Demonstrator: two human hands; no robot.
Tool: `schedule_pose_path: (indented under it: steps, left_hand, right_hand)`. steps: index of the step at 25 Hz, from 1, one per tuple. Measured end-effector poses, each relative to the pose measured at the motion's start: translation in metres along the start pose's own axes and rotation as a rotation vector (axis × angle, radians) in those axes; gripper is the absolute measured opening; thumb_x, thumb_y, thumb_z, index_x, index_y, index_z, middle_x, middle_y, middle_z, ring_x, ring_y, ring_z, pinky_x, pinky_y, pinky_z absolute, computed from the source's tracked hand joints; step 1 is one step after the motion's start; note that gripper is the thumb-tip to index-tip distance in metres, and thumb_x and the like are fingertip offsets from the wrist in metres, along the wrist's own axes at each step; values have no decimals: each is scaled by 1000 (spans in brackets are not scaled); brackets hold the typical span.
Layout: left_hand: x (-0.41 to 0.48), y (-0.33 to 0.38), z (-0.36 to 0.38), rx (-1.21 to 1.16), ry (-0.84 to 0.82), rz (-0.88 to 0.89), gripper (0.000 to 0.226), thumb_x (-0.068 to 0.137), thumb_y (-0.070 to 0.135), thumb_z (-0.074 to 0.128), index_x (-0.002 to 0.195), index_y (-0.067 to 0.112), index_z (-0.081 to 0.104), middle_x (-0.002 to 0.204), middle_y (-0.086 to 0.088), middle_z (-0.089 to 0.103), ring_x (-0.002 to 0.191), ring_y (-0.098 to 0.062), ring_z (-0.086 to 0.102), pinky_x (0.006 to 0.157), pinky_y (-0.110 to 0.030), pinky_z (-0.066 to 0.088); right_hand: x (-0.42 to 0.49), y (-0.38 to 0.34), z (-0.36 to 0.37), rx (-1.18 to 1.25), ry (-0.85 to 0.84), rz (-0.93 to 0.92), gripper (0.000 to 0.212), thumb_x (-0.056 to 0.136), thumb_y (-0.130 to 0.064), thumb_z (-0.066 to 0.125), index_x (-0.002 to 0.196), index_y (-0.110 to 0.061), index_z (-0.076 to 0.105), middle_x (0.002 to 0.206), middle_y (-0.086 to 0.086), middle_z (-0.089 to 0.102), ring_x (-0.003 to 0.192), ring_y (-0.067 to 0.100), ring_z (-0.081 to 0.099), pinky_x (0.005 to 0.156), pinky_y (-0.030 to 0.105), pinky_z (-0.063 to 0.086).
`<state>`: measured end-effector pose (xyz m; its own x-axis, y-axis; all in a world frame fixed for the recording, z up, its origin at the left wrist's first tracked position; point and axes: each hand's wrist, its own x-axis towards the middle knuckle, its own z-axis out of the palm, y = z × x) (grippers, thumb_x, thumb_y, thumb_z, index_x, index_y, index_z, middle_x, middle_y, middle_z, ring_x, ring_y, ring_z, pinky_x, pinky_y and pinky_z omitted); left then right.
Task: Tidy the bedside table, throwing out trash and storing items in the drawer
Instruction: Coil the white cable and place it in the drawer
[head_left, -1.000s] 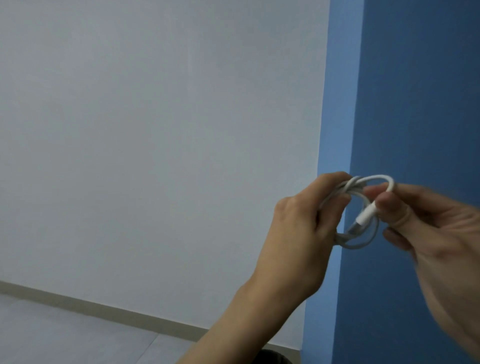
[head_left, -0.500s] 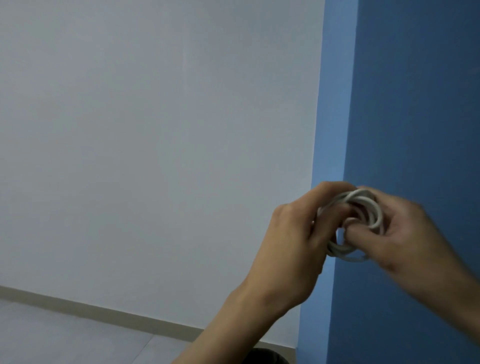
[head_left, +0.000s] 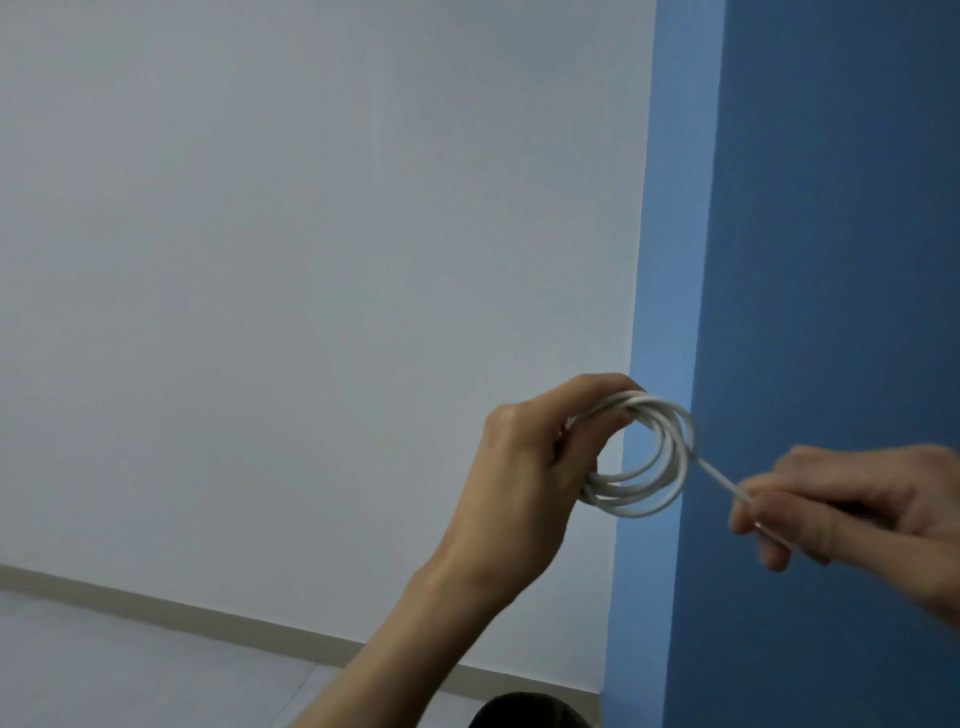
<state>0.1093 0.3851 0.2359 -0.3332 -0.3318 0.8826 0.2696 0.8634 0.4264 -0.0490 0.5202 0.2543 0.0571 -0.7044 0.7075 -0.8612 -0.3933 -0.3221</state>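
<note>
A white charging cable (head_left: 670, 478) is wound into a coil of several loops, held up in the air in front of the walls. My left hand (head_left: 524, 478) grips the coil on its left side, fingers curled over the top. One straight end of the cable runs out from the coil to the right into my right hand (head_left: 852, 509), which pinches it between thumb and fingers. The plug is hidden inside that hand. The bedside table and its drawer are out of view.
A white wall (head_left: 311, 286) fills the left, a blue wall (head_left: 831, 260) the right, meeting at a corner. A beige skirting board (head_left: 156, 605) runs above the pale floor. A dark rounded object (head_left: 530, 712) peeks in at the bottom edge.
My right hand has pulled away from the coil to the right, drawing one cable end out straight through the loops. The left hand keeps its hold on the coil.
</note>
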Motion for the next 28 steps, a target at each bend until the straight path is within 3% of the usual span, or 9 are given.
schedule_pose_path:
  steps: [4, 7, 11, 15, 17, 20, 22, 25, 28]
  left_hand:
    - [3, -3, 9, 117, 103, 58, 13, 92, 14, 56, 95, 21, 67, 56, 1, 44, 49, -9, 31, 47, -20, 32]
    - [6, 0, 13, 172, 165, 113, 14, 92, 14, 54, 99, 18, 65, 55, 12, 41, 48, -5, 33, 49, -10, 29]
    - [6, 6, 17, 204, 189, 156, 13, 93, 12, 54, 98, 15, 65, 61, 3, 46, 51, -4, 32, 50, -8, 27]
    - [2, 9, 22, 211, 167, 183, 13, 94, 12, 52, 98, 13, 64, 62, 1, 45, 52, -5, 31, 48, -13, 29]
    - [1, 7, 22, 198, 170, 185, 13, 94, 13, 51, 98, 14, 64, 62, 3, 43, 52, -6, 32, 48, -17, 31]
    - [1, 8, 18, 175, 181, 167, 13, 94, 12, 52, 97, 15, 64, 62, 5, 41, 52, -7, 31, 48, -14, 29]
    - [2, 8, 17, 168, 173, 155, 13, 94, 12, 52, 97, 16, 64, 64, 1, 43, 52, -9, 31, 48, -16, 30]
    - [1, 9, 20, 166, 177, 153, 13, 94, 12, 52, 97, 15, 64, 59, 7, 38, 51, -7, 31, 48, -15, 30]
    - [0, 9, 22, 133, 173, 131, 13, 94, 12, 52, 95, 16, 64, 57, 5, 38, 50, -8, 31, 46, -19, 32]
  right_hand:
    - [8, -9, 8, 257, -94, 66, 57, 47, -82, 60, 69, -33, 76, 57, -7, 65, 45, 6, 55, 47, 10, 44]
    - [9, -8, 16, 491, -36, 128, 64, 29, -76, 74, 66, -23, 78, 50, 6, 64, 36, 6, 45, 39, 7, 38]
    - [10, -11, 23, 659, 66, 100, 61, 26, -65, 82, 66, -20, 78, 54, 3, 69, 42, 4, 56, 43, 9, 45]
    - [11, -16, 21, 630, 166, 8, 43, 42, -56, 80, 65, -20, 74, 62, -1, 70, 51, 4, 58, 42, 11, 44]
    - [10, 0, 15, 743, 100, 22, 20, 60, -33, 72, 64, -14, 74, 60, 4, 68, 53, 10, 60, 39, 18, 44]
    - [4, 12, -11, 1098, 29, 144, 41, 89, -1, 25, 112, 24, 47, 102, 46, 53, 99, 39, 56, 71, 53, 47]
    - [2, 24, -8, 1224, 91, 235, 59, 100, -26, 24, 122, 29, 29, 116, 47, 43, 112, 47, 45, 85, 55, 40]
    - [9, 11, 15, 838, 44, 56, 62, 51, -68, 72, 78, -13, 77, 68, 2, 71, 63, 9, 64, 51, 15, 50]
    - [15, -2, 24, 471, 273, 26, 61, 37, -76, 71, 70, -26, 72, 52, -5, 62, 46, 1, 51, 45, 6, 42]
